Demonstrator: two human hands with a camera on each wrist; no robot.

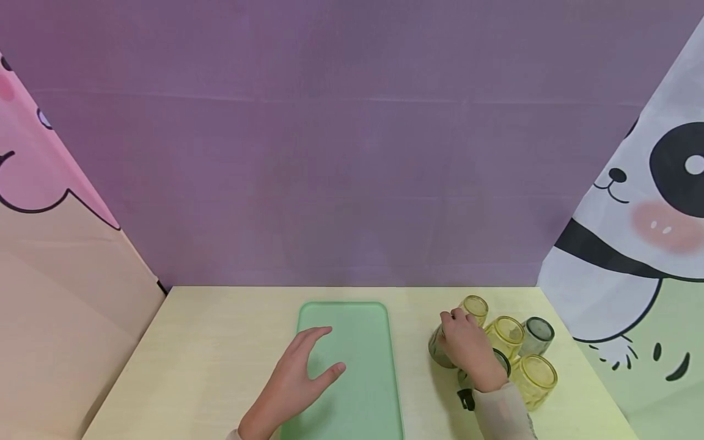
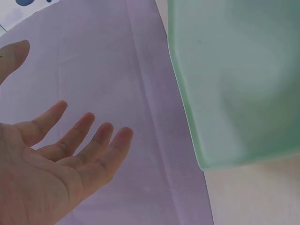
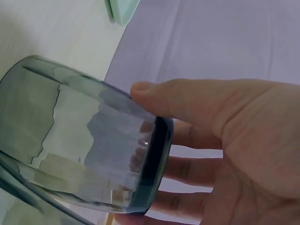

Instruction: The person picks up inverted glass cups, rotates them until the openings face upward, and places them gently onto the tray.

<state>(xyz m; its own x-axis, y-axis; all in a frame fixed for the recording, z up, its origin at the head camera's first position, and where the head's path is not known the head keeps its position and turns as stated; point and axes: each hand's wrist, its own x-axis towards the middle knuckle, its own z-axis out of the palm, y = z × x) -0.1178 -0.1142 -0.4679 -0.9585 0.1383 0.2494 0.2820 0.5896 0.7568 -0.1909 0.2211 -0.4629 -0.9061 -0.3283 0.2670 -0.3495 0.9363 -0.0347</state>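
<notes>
My right hand (image 1: 467, 348) grips a smoky grey glass (image 1: 439, 349) with thumb and fingers around its upper end. In the right wrist view this glass (image 3: 79, 136) has its thick dark end toward my palm. Whether it touches the table cannot be told. My left hand (image 1: 294, 379) hovers over the light green tray (image 1: 352, 324), fingers spread and holding nothing. Beside my right hand stand yellow glasses (image 1: 506, 336) and another grey glass (image 1: 537, 336). A further grey glass (image 1: 502, 362) is partly hidden under my right wrist.
The pale wooden table (image 1: 220, 342) backs onto a purple cloth wall (image 1: 352, 183). A printed panda panel (image 1: 621, 244) rises on the right, a pink and beige panel (image 1: 66, 275) on the left. One yellow glass (image 1: 535, 380) stands close to my right sleeve.
</notes>
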